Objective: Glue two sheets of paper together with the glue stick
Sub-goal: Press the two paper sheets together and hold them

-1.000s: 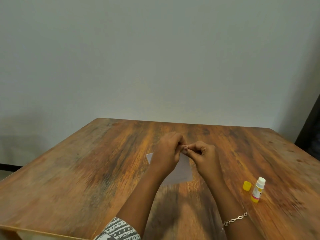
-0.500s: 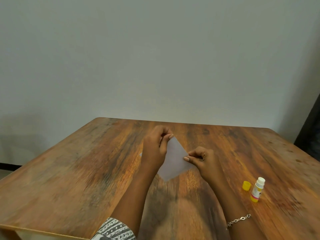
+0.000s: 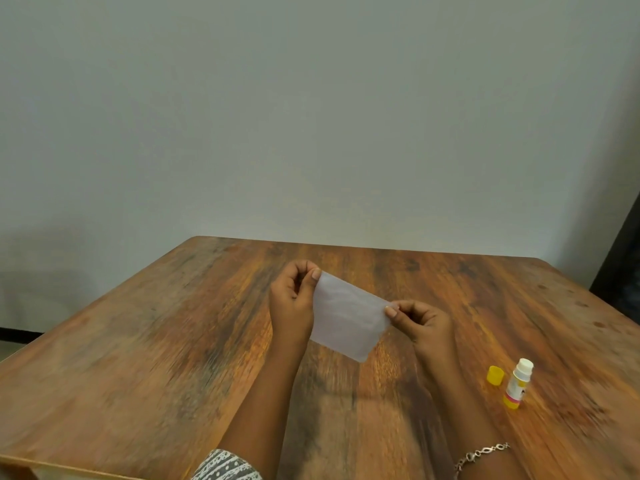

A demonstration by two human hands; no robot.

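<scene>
- In the head view, the left hand (image 3: 292,299) is in the middle of the frame. Its thumb and curled fingers pinch the upper left corner of the paper (image 3: 346,317).
- The right hand (image 3: 424,322) is a little lower and to the right of centre. Its fingers are also curled, and its thumb and forefinger pinch the right corner of the paper.
- The paper is held between the two hands, above the table (image 3: 138,341) and not lying on it. It is a small rectangle, pale white-grey, tilted so that its upper edge slopes down from left to right. The surface looks slightly wavy. I cannot tell if it is one sheet or two sheets together.
- The glue stick (image 3: 517,384) stands on the table in the lower right of the frame, well apart from the paper. It has a white body with a label, a yellow base and a white top, and it is open.
- The yellow cap (image 3: 495,375) sits on the table just beside the glue stick, on its left side.
- A chain bracelet (image 3: 481,455) is on the right wrist, and a patterned sleeve (image 3: 225,467) is at the bottom edge, on the left arm.
- The table is brown wood with dark streaks; behind it is a plain pale wall (image 3: 311,116).
</scene>
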